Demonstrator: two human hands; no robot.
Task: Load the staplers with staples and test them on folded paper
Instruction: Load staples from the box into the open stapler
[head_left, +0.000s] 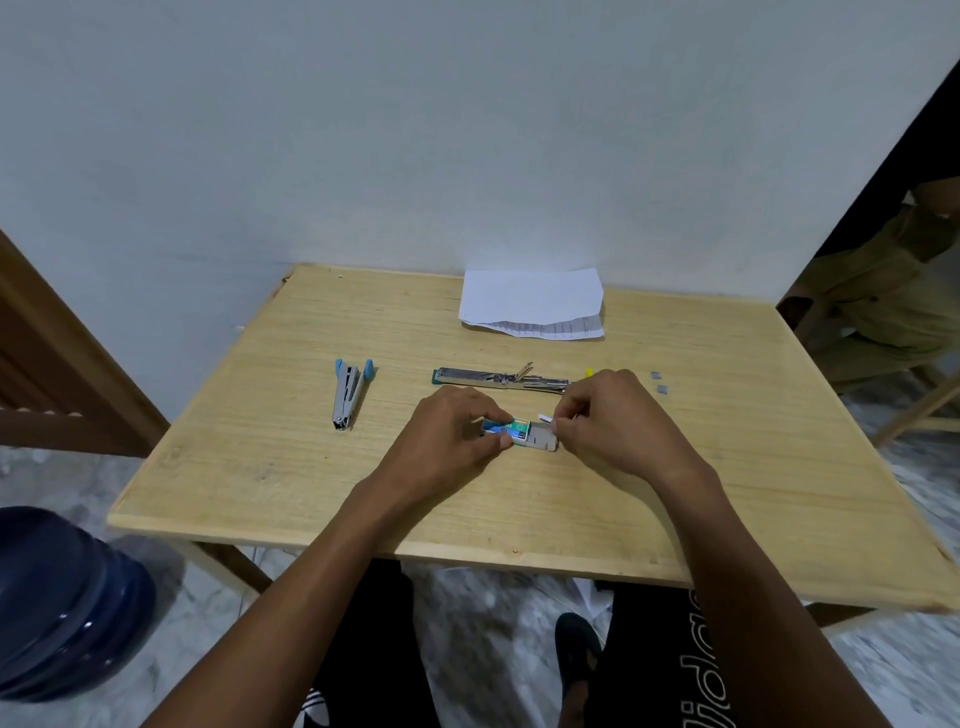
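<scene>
Hands: left hand (452, 431) and right hand (613, 421), bare.
Forearms (322, 551): bare.
Trousers (374, 649): black; white block lettering down right leg, white striped logo on left.
Foot (576, 644): covered in black.

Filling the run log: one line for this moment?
left hand grips staple box | right hand pinches its inner tray | green stapler lies open
</scene>
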